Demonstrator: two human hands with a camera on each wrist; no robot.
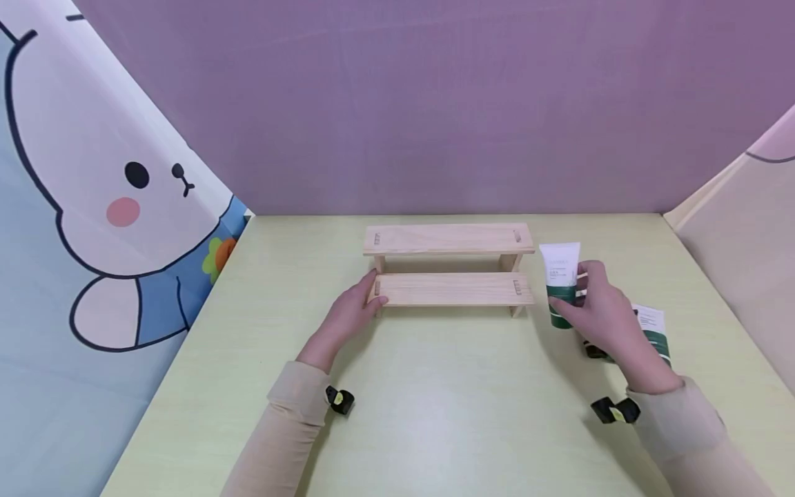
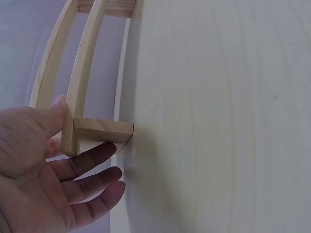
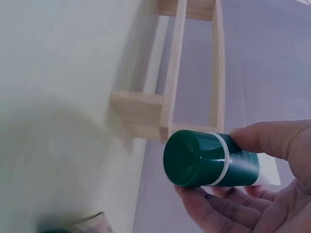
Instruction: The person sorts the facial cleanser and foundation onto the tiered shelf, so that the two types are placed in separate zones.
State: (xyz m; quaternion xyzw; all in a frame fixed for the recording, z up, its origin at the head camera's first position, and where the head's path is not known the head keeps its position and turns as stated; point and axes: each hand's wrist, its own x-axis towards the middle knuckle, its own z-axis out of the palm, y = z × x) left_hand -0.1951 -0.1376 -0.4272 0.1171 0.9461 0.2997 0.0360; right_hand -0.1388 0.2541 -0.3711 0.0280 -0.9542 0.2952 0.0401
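A two-tier wooden shelf (image 1: 453,290) of pale wood stands in the middle of the table. My left hand (image 1: 344,314) grips the left end of its lower board, the thumb (image 2: 58,109) on the board and the index finger beneath. Off the shelf's right end, my right hand (image 1: 605,310) holds a white and green squeeze tube (image 1: 562,269) between thumb and fingers. The tube is upright, its green cap (image 3: 182,158) downward, raised above the table. Printing on the white part is too small to read.
Behind and below the right hand, another white and green tube (image 1: 652,321) lies on the table (image 1: 422,407), beside a dark item (image 1: 595,351) partly hidden by the hand. A purple cloth (image 1: 435,110) rises at the table's back edge; a cartoon-printed cloth (image 1: 93,228) hangs at left.
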